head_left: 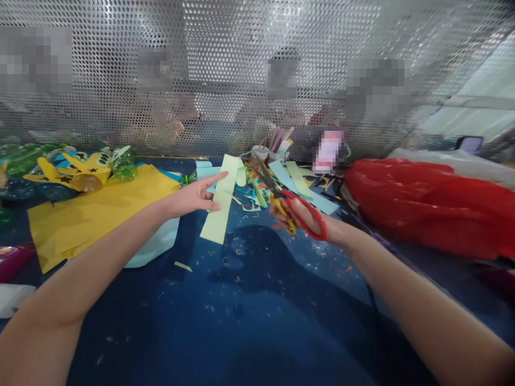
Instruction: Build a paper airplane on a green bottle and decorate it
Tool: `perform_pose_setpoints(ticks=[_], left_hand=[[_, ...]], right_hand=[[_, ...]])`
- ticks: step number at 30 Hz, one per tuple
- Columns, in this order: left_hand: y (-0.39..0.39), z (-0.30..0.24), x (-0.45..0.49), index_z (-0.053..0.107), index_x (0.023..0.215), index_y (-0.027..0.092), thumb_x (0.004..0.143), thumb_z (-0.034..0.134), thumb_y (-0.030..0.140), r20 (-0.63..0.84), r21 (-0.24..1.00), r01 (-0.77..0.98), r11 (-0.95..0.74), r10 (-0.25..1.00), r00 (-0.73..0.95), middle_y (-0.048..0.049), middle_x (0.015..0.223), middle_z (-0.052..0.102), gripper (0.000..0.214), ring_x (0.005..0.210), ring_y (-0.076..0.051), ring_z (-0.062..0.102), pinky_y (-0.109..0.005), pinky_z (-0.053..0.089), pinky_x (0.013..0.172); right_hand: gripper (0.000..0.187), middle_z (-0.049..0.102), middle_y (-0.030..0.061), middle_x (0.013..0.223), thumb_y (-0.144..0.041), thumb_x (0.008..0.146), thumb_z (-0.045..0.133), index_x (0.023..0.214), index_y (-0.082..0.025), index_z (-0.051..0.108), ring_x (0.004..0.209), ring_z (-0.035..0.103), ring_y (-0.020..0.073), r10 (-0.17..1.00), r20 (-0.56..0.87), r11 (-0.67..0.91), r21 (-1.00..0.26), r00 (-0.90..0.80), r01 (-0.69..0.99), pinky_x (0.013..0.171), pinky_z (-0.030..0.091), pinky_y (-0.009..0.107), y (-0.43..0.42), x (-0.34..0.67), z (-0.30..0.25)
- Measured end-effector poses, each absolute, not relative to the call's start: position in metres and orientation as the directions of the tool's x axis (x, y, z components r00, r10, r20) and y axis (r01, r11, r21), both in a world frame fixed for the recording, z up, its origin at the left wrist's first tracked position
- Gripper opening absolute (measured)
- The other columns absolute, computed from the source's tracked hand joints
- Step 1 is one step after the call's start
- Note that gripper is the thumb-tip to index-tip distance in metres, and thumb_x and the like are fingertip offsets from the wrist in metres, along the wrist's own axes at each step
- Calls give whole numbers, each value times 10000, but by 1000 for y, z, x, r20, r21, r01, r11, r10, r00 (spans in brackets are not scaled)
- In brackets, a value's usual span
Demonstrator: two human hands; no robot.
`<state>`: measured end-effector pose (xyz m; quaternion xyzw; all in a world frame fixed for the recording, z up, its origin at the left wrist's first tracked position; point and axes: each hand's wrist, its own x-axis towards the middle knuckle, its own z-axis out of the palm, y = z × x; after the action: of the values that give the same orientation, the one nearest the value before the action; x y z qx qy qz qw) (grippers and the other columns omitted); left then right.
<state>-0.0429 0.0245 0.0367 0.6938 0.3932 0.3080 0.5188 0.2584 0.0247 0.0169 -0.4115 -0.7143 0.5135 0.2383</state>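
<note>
Here both forearms are cut off at the lower edge. Above the blue table (257,321), the left hand (193,199) pinches a pale green paper strip (219,212), index finger stretched, other fingertips hidden behind it. The right hand (301,217) grips scissors (282,196); their blades get lost among the paper scraps (257,195) beyond.

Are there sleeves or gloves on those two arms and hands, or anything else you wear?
No sleeves show: the left arm and the right arm are bare right up to the picture's edge. The left hand and the right hand have no gloves. I see no watch, bracelet or ring, and no markings.
</note>
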Motion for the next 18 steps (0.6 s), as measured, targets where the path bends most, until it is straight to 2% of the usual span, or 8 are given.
perform_pose_setpoints(ticks=[2, 4, 7, 10, 15, 18], left_hand=[[25, 41, -45, 296, 1489, 315, 701, 729, 192, 31, 963, 212, -164, 853, 521, -71, 1602, 181, 908, 1139, -237, 534, -382, 424, 975], [25, 44, -48, 283, 1493, 318, 706, 732, 204, 42, 964, 200, -175, 844, 535, -83, 1600, 183, 913, 1115, -228, 551, -367, 439, 953], [27, 44, -52, 259, 1503, 298, 715, 732, 207, 49, 961, 199, -193, 824, 564, -110, 1572, 262, 923, 1059, -210, 579, -351, 448, 924], [28, 44, -55, 227, 1511, 293, 729, 721, 199, 25, 953, 223, -204, 788, 616, -118, 1513, 381, 929, 1044, -205, 587, -359, 443, 928], [26, 44, -54, 298, 1487, 307, 714, 754, 242, -4, 930, 282, -237, 759, 651, -81, 1589, 226, 899, 1256, -257, 474, -354, 408, 999], [23, 44, -50, 268, 1499, 297, 716, 756, 243, -53, 938, 287, -197, 733, 679, -101, 1573, 266, 925, 1258, -270, 485, -364, 418, 990]], right_hand=[[685, 435, -21, 699, -840, 776, 311, 866, -186, 493, 583, 464, 105, 725, -147, 151, -919, -673, 363, 643, 538, 306, 11, 255, 25], [649, 433, -19, 675, -818, 803, 299, 805, -190, 462, 553, 450, 99, 674, -187, 193, -889, -714, 415, 549, 503, 271, 2, 252, 33], [617, 445, -18, 631, -778, 846, 279, 765, -189, 446, 506, 435, 90, 629, -241, 267, -826, -739, 497, 489, 428, 251, -6, 249, 42], [657, 459, -15, 630, -807, 823, 260, 755, -184, 458, 494, 434, 92, 613, -293, 277, -790, -734, 547, 478, 402, 255, -8, 248, 47], [677, 491, 6, 669, -814, 816, 260, 789, -174, 481, 526, 461, 106, 586, -280, 311, -788, -760, 531, 496, 403, 263, -11, 246, 48], [666, 497, 12, 672, -788, 839, 263, 817, -165, 495, 531, 471, 110, 563, -277, 335, -785, -779, 521, 489, 388, 255, -13, 243, 46]])
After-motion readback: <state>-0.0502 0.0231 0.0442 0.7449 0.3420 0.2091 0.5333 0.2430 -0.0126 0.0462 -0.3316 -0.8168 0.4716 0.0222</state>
